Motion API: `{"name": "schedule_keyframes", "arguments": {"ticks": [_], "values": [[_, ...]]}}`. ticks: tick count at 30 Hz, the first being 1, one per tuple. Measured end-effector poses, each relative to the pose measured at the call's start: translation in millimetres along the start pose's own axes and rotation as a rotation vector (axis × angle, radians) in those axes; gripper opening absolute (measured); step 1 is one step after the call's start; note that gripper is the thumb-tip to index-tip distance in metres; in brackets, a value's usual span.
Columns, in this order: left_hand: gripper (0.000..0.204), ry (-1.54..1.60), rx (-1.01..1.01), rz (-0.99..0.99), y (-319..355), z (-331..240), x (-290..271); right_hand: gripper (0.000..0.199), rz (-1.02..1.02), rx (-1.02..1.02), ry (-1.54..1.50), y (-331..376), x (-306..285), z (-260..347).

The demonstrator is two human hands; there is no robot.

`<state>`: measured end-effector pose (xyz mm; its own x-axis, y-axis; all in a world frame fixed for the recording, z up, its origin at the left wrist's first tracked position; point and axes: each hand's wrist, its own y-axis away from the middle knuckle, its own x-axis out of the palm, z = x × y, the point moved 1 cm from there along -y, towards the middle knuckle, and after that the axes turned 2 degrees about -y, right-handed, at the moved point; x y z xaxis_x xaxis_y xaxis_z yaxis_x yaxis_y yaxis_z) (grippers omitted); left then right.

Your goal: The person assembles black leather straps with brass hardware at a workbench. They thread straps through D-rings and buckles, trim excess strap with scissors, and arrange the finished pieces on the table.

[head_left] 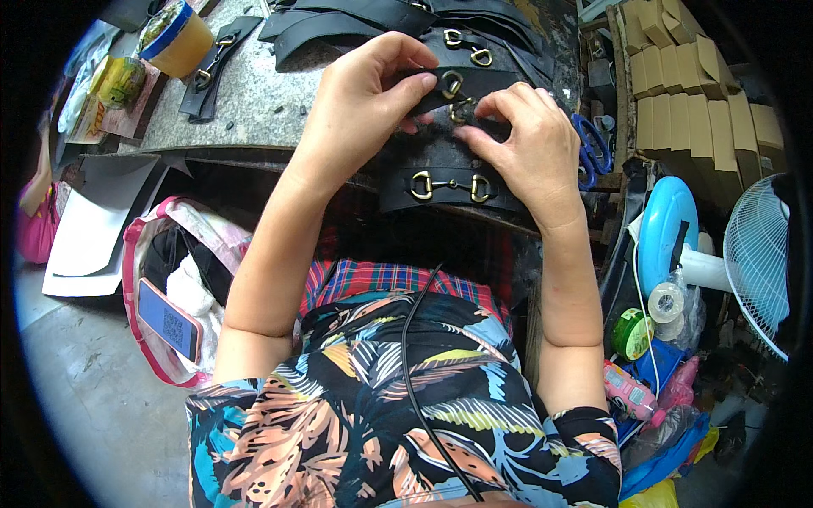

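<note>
My left hand (364,102) pinches a black leather strap (428,97) between thumb and fingers, beside its brass ring (452,83). A small brass fitting (461,110) hangs just below that ring. Close to the fitting, my right hand (529,140) curves with thumb and forefinger apart, a dark gap between them. Nearer to me, at the table edge, lies another black strap with a brass horse-bit buckle (450,185). Beyond my hands a similar strap carries a brass buckle (467,48). What lies under my left fingers is partly hidden.
Black straps (330,30) pile up at the back of the stone-topped table (262,114). One buckled strap (216,72) and a tub (176,38) lie left. Blue-handled scissors (593,151), cardboard boxes (690,118) and a fan (758,262) stand right. A bag with a phone (169,317) sits below left.
</note>
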<state>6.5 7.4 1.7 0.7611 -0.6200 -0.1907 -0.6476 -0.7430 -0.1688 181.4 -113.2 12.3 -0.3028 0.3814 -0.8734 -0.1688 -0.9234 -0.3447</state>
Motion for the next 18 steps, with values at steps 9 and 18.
{"name": "schedule_keyframes", "arguments": {"ticks": [9, 18], "values": [[0.02, -0.597, 0.195, -0.038, 28, -8, -14, 0.016, 0.241, 0.267, -0.709, 4, -16, -33], [0.021, -0.824, 0.343, -0.095, 36, -5, -9, 0.016, 0.192, 0.157, -0.647, -5, -16, -34]]}}
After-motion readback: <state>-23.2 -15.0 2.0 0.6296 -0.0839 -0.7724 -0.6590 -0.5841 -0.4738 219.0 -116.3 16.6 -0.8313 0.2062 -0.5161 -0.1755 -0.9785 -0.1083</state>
